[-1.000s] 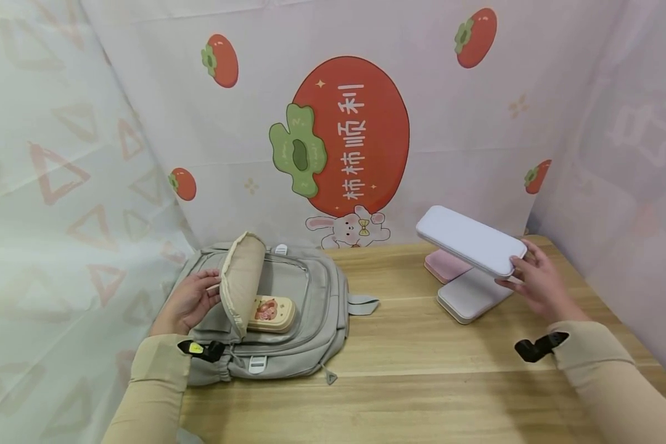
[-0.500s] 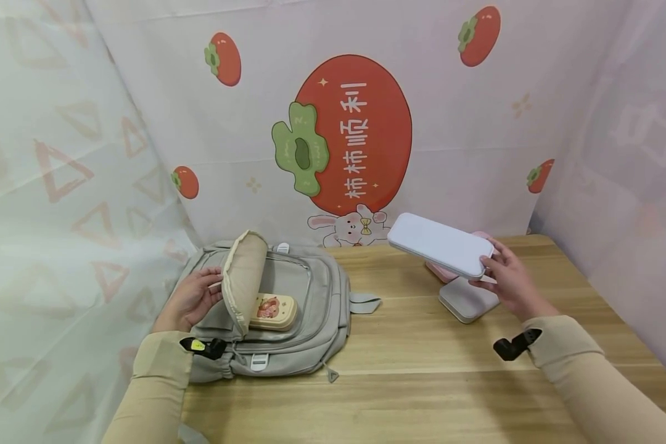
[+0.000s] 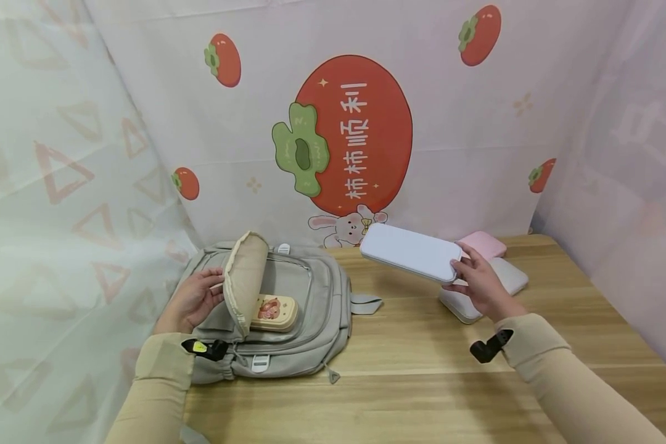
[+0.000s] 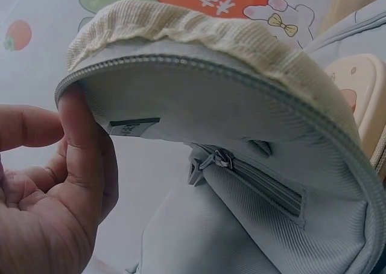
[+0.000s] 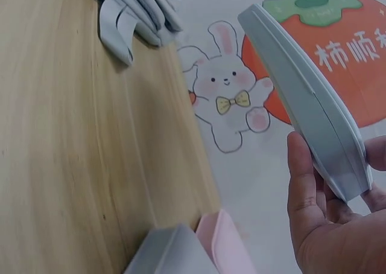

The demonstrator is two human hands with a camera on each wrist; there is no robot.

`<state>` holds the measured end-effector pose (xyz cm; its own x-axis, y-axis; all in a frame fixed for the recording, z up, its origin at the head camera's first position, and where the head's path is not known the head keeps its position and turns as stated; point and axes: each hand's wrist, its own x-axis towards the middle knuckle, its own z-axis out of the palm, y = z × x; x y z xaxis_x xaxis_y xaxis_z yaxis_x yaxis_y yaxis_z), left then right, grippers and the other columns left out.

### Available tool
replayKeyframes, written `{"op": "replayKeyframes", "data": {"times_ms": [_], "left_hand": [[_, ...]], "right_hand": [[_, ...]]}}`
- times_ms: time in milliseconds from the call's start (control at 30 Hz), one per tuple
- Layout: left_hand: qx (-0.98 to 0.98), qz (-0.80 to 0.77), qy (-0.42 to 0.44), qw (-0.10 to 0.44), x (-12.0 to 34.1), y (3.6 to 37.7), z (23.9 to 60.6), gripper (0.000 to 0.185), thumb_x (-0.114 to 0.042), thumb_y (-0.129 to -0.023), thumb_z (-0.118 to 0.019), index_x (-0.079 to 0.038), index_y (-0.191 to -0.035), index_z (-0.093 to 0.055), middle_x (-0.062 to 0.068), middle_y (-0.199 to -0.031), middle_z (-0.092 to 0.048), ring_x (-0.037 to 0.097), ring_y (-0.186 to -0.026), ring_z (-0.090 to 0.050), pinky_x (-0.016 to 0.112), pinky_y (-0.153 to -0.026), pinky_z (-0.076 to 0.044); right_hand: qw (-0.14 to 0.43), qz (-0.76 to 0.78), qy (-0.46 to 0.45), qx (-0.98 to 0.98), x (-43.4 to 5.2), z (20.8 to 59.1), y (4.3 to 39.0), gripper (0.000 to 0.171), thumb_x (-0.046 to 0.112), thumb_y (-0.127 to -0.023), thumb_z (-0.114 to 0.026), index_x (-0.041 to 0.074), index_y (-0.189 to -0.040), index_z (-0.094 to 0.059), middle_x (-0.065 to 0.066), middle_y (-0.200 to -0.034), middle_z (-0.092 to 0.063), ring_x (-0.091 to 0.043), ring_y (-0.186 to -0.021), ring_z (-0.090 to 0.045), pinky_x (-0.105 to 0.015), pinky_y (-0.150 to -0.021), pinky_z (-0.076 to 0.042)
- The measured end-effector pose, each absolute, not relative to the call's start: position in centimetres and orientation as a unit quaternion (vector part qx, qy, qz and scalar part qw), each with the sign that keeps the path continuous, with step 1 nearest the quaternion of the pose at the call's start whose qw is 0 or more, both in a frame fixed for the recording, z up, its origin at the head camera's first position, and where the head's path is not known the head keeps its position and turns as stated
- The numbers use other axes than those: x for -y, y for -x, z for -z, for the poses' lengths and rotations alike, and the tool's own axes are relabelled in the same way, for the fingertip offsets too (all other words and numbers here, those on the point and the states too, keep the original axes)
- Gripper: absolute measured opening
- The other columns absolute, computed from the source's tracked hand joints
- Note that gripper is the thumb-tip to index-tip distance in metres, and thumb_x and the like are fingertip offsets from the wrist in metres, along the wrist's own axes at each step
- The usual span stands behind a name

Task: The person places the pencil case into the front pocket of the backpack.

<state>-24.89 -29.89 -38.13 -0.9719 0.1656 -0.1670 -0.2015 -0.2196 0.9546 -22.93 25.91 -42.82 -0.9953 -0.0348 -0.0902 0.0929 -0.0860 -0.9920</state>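
A grey backpack (image 3: 316, 308) lies flat on the wooden table (image 3: 422, 370). My left hand (image 3: 191, 300) holds its front flap (image 3: 244, 277) open, thumb on the zip edge (image 4: 81, 114). Inside lies a cream pencil case with a cartoon print (image 3: 272, 311). My right hand (image 3: 474, 283) grips one end of a long white case (image 3: 411, 251) and holds it in the air between the backpack and the stack at the right. The right wrist view shows that white case (image 5: 307, 99) edge-on, pinched by my fingers (image 5: 300, 183).
A grey case (image 3: 507, 280) and a pink case (image 3: 483, 243) lie on the table behind my right hand, also the grey case (image 5: 172, 250) and pink case (image 5: 226, 244) in the right wrist view. A backpack strap (image 3: 364, 302) sticks out to the right. Printed curtains enclose the table.
My right hand has carried the white case leftward and lower, away from the stack toward the backpack. My left hand keeps holding the flap open.
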Motion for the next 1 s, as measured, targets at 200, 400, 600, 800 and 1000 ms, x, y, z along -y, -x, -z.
{"op": "replayKeyframes", "data": {"times_ms": [200, 400, 600, 800, 1000], "left_hand": [[-0.616, -0.780, 0.012, 0.111, 29.9, 24.8, 38.2, 0.025, 0.003, -0.109, -0.038, -0.008, -0.097, -0.057, 0.001, -0.089, -0.063, 0.010, -0.078, -0.066, 0.024, -0.070, -0.055], [-0.628, -0.770, 0.012, 0.108, 30.0, 24.9, 38.4, 0.024, 0.002, -0.109, -0.039, -0.008, -0.098, -0.057, 0.000, -0.090, -0.064, 0.010, -0.080, -0.067, 0.024, -0.071, -0.056], [-0.634, -0.766, 0.010, 0.109, 30.1, 25.0, 38.7, 0.024, 0.002, -0.109, -0.038, -0.008, -0.099, -0.058, 0.001, -0.092, -0.063, 0.010, -0.082, -0.066, 0.025, -0.072, -0.055], [-0.628, -0.771, 0.003, 0.111, 30.1, 25.1, 38.8, 0.024, 0.003, -0.109, -0.038, -0.008, -0.099, -0.057, 0.001, -0.092, -0.063, 0.010, -0.082, -0.066, 0.025, -0.072, -0.055], [-0.620, -0.777, 0.003, 0.110, 29.9, 25.0, 38.6, 0.023, 0.003, -0.109, -0.038, -0.007, -0.099, -0.057, 0.002, -0.092, -0.063, 0.011, -0.081, -0.067, 0.025, -0.071, -0.056]], "right_hand": [[0.044, 0.739, -0.014, -0.672, -23.9, 43.2, 23.6, 0.063, 0.010, -0.112, -0.040, 0.009, -0.166, -0.007, -0.026, -0.155, -0.028, -0.006, -0.091, -0.057, -0.029, -0.075, -0.059], [0.056, 0.750, -0.011, -0.659, -22.3, 43.7, 24.2, 0.061, 0.008, -0.113, -0.038, 0.012, -0.166, -0.009, -0.027, -0.160, -0.024, -0.006, -0.096, -0.061, -0.031, -0.076, -0.059], [0.061, 0.747, -0.012, -0.662, -20.9, 43.8, 24.7, 0.061, 0.008, -0.112, -0.040, 0.011, -0.166, -0.012, -0.028, -0.160, -0.027, -0.009, -0.096, -0.060, -0.032, -0.076, -0.059], [0.069, 0.745, -0.006, -0.663, -19.6, 44.2, 25.1, 0.060, 0.009, -0.112, -0.040, 0.010, -0.166, -0.013, -0.028, -0.161, -0.027, -0.010, -0.096, -0.061, -0.031, -0.076, -0.059], [0.081, 0.743, -0.017, -0.664, -17.9, 44.5, 25.5, 0.061, 0.009, -0.112, -0.042, 0.011, -0.166, -0.014, -0.027, -0.161, -0.029, -0.012, -0.098, -0.061, -0.032, -0.076, -0.059]]}}
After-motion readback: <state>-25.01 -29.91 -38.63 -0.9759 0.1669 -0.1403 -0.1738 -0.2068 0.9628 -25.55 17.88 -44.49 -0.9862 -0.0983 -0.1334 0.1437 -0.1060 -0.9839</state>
